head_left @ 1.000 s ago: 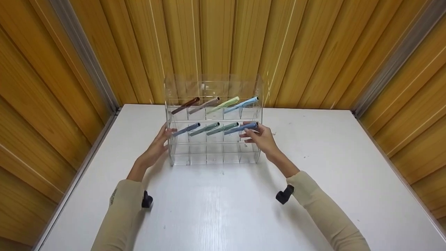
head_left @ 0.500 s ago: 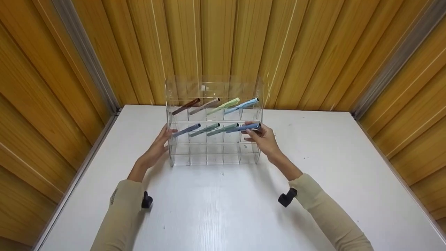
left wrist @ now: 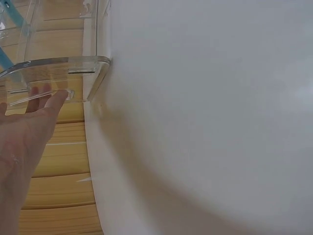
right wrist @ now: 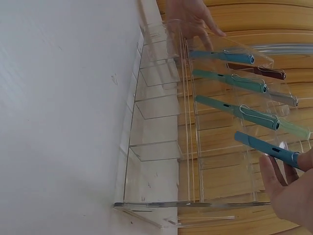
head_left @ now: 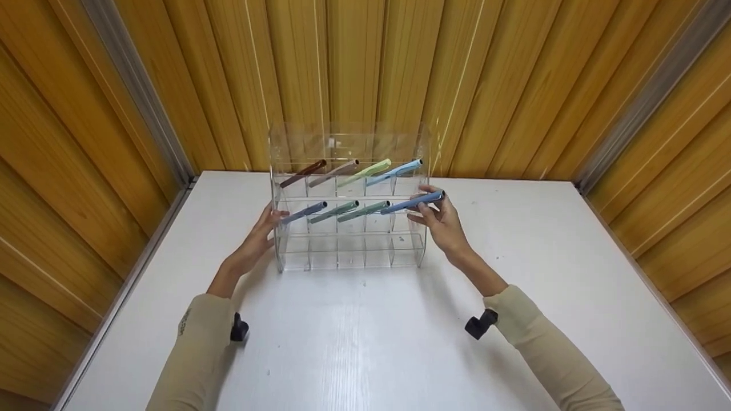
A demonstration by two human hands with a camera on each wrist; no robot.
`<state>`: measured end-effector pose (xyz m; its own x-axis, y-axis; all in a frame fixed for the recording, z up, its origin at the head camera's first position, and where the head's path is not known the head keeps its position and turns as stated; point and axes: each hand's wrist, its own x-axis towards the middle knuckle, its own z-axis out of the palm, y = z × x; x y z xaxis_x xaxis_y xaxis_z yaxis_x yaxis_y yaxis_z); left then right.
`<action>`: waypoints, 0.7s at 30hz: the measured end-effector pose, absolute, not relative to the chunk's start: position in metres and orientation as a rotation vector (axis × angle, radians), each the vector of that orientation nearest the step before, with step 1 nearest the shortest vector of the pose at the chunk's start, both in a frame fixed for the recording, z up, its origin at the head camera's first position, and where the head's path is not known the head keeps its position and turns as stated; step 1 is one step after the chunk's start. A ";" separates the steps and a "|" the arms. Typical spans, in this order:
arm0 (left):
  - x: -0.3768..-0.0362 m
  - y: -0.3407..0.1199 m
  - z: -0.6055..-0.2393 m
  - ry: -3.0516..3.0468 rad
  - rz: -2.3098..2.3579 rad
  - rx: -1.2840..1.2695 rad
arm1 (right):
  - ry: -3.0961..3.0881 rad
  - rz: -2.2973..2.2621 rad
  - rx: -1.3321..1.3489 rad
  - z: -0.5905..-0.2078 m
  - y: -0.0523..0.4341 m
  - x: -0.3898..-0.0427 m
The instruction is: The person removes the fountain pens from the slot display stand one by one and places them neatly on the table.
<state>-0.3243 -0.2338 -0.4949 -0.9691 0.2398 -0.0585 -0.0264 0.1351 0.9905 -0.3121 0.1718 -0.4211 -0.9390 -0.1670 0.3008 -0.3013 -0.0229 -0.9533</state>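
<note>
Blue pen pinched at its outer end by right hand, tip half inside the rightmost middle-row slot of clear acrylic rack. Left hand flat against the rack's left wall, fingers straight. Seven other pens slotted alongside, on white table.

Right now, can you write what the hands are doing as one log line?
right hand: pinches blue pen, partly out of middle row | left hand: rests on clear rack left side | rack: on white table
</note>
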 end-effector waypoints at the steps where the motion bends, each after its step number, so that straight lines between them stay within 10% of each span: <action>1: -0.324 -0.234 -0.495 2.202 1.930 0.211 | -2.113 2.123 0.503 -0.420 0.173 -0.312; 21: -0.322 -0.232 -0.493 2.206 1.928 0.189 | -1.985 2.171 0.520 -0.409 0.191 -0.298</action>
